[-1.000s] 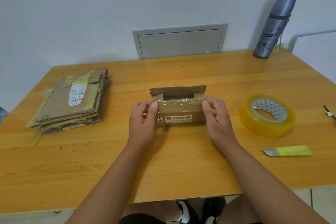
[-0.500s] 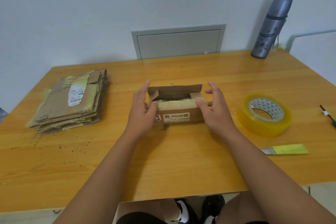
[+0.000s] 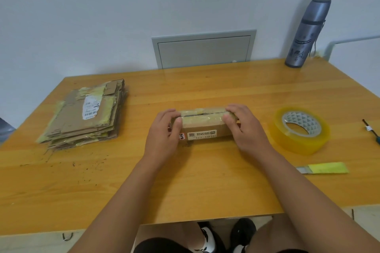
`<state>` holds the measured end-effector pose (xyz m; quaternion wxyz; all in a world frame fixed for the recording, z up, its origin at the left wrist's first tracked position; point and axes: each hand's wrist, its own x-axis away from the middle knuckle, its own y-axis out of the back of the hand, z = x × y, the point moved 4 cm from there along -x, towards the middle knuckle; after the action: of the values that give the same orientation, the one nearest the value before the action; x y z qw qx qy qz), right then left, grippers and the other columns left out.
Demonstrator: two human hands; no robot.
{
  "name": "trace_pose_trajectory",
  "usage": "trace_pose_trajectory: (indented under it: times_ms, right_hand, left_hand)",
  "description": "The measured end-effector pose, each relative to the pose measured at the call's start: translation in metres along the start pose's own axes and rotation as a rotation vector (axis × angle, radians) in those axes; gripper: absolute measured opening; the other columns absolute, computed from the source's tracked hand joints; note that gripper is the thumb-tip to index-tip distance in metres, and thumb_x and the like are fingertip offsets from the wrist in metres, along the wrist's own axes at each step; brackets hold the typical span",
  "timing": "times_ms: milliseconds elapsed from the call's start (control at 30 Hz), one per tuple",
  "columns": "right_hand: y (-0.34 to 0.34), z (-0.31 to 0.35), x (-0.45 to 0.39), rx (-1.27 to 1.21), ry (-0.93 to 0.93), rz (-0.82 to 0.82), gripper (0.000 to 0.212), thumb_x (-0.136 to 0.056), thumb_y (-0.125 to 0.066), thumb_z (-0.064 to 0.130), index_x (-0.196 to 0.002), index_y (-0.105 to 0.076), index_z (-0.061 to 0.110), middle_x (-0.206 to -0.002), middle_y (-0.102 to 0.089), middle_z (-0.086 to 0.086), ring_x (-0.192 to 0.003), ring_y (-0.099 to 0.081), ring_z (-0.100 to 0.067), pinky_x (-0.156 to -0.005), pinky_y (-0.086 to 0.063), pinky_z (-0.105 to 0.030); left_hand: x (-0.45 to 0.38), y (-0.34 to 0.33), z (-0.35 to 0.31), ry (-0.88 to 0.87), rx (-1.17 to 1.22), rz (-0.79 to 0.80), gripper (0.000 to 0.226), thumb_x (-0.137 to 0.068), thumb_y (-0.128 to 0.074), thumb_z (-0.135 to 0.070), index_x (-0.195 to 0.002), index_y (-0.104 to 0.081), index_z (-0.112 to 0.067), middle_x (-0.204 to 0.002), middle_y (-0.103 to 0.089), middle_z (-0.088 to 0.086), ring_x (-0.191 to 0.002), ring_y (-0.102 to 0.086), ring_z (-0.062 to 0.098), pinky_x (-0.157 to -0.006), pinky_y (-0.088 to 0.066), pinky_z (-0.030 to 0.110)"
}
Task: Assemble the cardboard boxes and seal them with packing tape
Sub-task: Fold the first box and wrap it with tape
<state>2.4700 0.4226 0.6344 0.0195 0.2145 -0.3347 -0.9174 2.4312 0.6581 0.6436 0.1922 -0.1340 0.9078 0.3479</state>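
Observation:
A small cardboard box (image 3: 202, 124) with old tape and a white label on its near side sits at the table's middle. Its top flaps are folded down, with a narrow dark seam between them. My left hand (image 3: 164, 133) grips the box's left end, fingers curled over the top. My right hand (image 3: 244, 129) grips the right end, fingers curled over the far flap. A roll of clear yellowish packing tape (image 3: 301, 129) lies flat to the right of the box, apart from my hands.
A stack of flattened cardboard boxes (image 3: 86, 115) lies at the left of the wooden table (image 3: 185, 187). A yellow-handled cutter (image 3: 324, 168) lies near the right front. A grey flask (image 3: 308, 33) stands at the back right. A screwdriver tip (image 3: 372, 131) shows at the right edge.
The far flap stood upright and the box top was open; now both hands have folded the flaps down and hold the top closed.

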Motion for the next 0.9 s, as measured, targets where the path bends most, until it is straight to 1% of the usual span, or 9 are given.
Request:
trace_pose_trajectory:
  times_ms: [100, 200, 267, 400, 467, 567, 633, 767, 900]
  right_hand:
    - [0.000, 0.002, 0.007, 0.069, 0.010, -0.006, 0.050, -0.100, -0.042, 0.044, -0.135, -0.058, 0.012, -0.139, -0.052, 0.001, -0.126, -0.048, -0.012, -0.098, -0.038, -0.024]
    - [-0.003, 0.001, 0.016, 0.132, 0.010, 0.022, 0.058, -0.097, -0.036, 0.049, -0.135, -0.059, 0.013, -0.140, -0.051, 0.002, -0.122, -0.051, -0.014, -0.094, -0.045, -0.031]
    - [-0.006, -0.004, 0.021, 0.186, 0.000, 0.046, 0.056, -0.098, -0.036, 0.049, -0.135, -0.059, 0.014, -0.142, -0.049, 0.004, -0.119, -0.055, -0.018, -0.090, -0.049, -0.035]
    - [-0.007, 0.001, 0.025, 0.397, 0.063, 0.003, 0.057, -0.103, -0.032, 0.050, -0.129, -0.063, 0.011, -0.135, -0.057, -0.005, -0.125, -0.053, -0.030, -0.097, -0.049, -0.042]
    - [-0.011, 0.014, 0.023, 0.567, 0.161, 0.012, 0.056, -0.101, -0.030, 0.044, -0.129, -0.063, 0.009, -0.137, -0.059, -0.007, -0.134, -0.048, -0.032, -0.108, -0.040, -0.047]
    - [-0.029, 0.031, 0.024, 0.642, 0.253, 0.218, 0.064, -0.100, -0.018, 0.049, -0.147, -0.045, 0.015, -0.156, -0.039, -0.002, -0.147, -0.031, -0.024, -0.121, -0.012, -0.041]
    - [-0.038, 0.033, 0.025, 0.637, 0.245, 0.352, 0.072, -0.096, -0.003, 0.053, -0.156, -0.026, 0.022, -0.164, -0.020, 0.005, -0.152, -0.016, -0.018, -0.121, -0.002, -0.038]
    - [-0.037, 0.032, 0.025, 0.620, 0.242, 0.360, 0.073, -0.093, -0.001, 0.054, -0.156, -0.026, 0.026, -0.163, -0.024, 0.008, -0.150, -0.021, -0.016, -0.118, -0.014, -0.036]
    - [-0.028, 0.042, 0.007, 0.477, 0.138, 0.324, 0.058, -0.102, -0.019, 0.049, -0.152, -0.036, 0.023, -0.149, -0.046, 0.003, -0.135, -0.041, -0.021, -0.107, -0.028, -0.038]
  left_hand:
    - [0.005, -0.002, 0.000, -0.007, -0.020, -0.002, 0.024, -0.101, -0.051, -0.021, -0.116, -0.067, -0.012, -0.128, -0.058, 0.000, -0.116, -0.051, 0.008, -0.086, -0.036, 0.001]
    - [0.013, -0.006, 0.003, 0.023, -0.015, 0.010, 0.022, -0.099, -0.054, -0.021, -0.114, -0.068, -0.013, -0.126, -0.060, -0.001, -0.117, -0.053, 0.011, -0.097, -0.049, 0.031]
    - [0.019, -0.008, 0.005, 0.045, -0.030, 0.022, 0.019, -0.098, -0.057, -0.017, -0.112, -0.070, -0.013, -0.127, -0.061, -0.001, -0.118, -0.054, 0.013, -0.095, -0.051, 0.042]
    - [0.024, -0.010, 0.004, 0.000, -0.157, 0.034, 0.020, -0.100, -0.056, -0.019, -0.111, -0.072, -0.012, -0.131, -0.062, 0.003, -0.119, -0.055, 0.020, -0.099, -0.044, 0.031]
    - [0.026, -0.011, 0.002, -0.043, -0.248, 0.038, 0.026, -0.102, -0.051, -0.026, -0.112, -0.072, -0.013, -0.132, -0.063, 0.003, -0.116, -0.055, 0.025, -0.094, -0.038, 0.027]
    - [0.027, -0.012, 0.000, -0.105, -0.336, 0.032, 0.045, -0.101, -0.038, -0.039, -0.113, -0.071, -0.011, -0.130, -0.065, 0.004, -0.110, -0.057, 0.026, -0.092, -0.044, 0.032]
    - [0.028, -0.012, -0.001, -0.173, -0.417, 0.036, 0.046, -0.100, -0.039, -0.040, -0.116, -0.070, -0.010, -0.129, -0.065, 0.007, -0.110, -0.058, 0.025, -0.094, -0.044, 0.034]
    - [0.031, -0.016, -0.001, -0.180, -0.579, 0.088, 0.047, -0.102, -0.033, -0.045, -0.129, -0.062, -0.021, -0.133, -0.059, 0.008, -0.124, -0.049, 0.031, -0.098, -0.042, 0.046]
    - [0.027, -0.023, -0.005, -0.246, -0.520, 0.144, 0.048, -0.102, -0.029, -0.039, -0.129, -0.061, -0.015, -0.144, -0.052, 0.008, -0.141, -0.038, 0.031, -0.110, -0.027, 0.041]
